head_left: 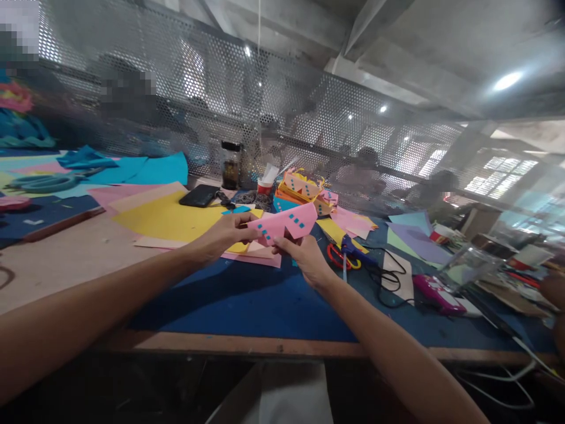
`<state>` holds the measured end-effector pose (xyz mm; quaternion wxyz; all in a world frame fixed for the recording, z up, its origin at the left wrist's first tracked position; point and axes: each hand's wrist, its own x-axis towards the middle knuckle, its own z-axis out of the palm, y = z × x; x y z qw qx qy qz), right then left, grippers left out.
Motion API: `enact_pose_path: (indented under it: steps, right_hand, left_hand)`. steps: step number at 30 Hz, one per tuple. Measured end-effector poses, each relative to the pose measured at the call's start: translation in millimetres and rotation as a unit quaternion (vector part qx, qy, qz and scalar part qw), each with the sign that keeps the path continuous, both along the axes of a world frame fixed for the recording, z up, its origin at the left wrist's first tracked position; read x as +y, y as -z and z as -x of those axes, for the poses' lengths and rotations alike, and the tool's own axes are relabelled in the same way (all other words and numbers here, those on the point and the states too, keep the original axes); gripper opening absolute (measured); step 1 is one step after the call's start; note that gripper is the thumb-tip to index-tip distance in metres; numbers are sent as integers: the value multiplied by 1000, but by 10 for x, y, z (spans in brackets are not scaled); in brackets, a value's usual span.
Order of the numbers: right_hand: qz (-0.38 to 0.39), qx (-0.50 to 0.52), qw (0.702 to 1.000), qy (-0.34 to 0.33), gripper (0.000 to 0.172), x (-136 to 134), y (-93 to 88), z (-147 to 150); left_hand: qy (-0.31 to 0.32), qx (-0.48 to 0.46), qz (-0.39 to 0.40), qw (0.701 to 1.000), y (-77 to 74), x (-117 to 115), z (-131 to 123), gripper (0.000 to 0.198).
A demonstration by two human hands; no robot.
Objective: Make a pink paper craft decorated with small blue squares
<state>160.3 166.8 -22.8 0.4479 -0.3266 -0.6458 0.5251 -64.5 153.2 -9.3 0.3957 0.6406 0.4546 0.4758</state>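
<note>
A folded pink paper piece [282, 222] with small blue squares stuck on it is held up above the blue mat [247, 318]. My left hand [229, 235] pinches its left end. The fingers of my right hand [304, 256] are closed on its lower edge, near the middle. Just behind it stands a decorated paper basket [300, 187] in orange, yellow and pink. To the right of my right hand lie a blue glue gun [352, 248] and red-and-yellow-handled scissors [338, 257].
Yellow sheets [163, 218] and a black phone [199, 195] lie to the left. A dark jar [231, 165] stands against the perforated metal screen [286, 112]. On the right are a black cord [388, 277], a magenta device [439, 296] and a clear plastic container [470, 265].
</note>
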Motion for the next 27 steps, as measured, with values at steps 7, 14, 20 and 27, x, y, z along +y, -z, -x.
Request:
enact_pose_path:
  steps: [7, 14, 20, 27]
  right_hand:
    - [-12, -4, 1000, 1, 37, -2, 4, -1]
    - [-15, -11, 1000, 4, 39, -9, -3, 4]
    - [-11, -9, 1000, -1, 39, -28, -34, 2]
    - [-11, -5, 1000, -2, 38, -13, -13, -1]
  left_hand:
    - [3, 9, 12, 1000, -40, -26, -21, 27]
    - [3, 16, 15, 1000, -34, -19, -25, 29]
    - [2, 14, 13, 1000, -41, -18, -31, 27]
    - [10, 9, 13, 1000, -24, -10, -29, 26]
